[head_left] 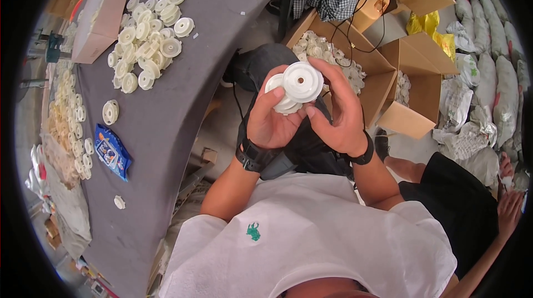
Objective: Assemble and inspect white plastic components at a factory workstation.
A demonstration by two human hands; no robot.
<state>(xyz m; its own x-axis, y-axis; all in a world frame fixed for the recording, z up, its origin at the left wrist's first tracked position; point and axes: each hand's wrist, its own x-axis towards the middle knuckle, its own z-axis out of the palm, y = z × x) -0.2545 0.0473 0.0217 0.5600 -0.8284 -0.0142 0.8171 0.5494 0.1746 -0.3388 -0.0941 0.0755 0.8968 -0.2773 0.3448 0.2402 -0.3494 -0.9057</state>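
Above my lap, a round white plastic wheel (310, 90) with a small brownish centre hole faces up. My right hand (341, 116) is closed on its right side, fingers curled behind the rim and thumb below. My left hand (272, 123) is closed round another white plastic wheel (286, 106), its thumb on the left edge. The two wheels overlap, the upper one partly hiding the lower; I cannot tell whether they are joined.
To the left, a grey-covered table (150, 148) bears a pile of cream plastic wheels (143, 43), a shallow box (102, 18) and a blue packet (112, 151). Cardboard boxes (383, 79) of white parts stand ahead right, near stacked sacks (505, 81). Another person's hand (509, 209) shows at right.
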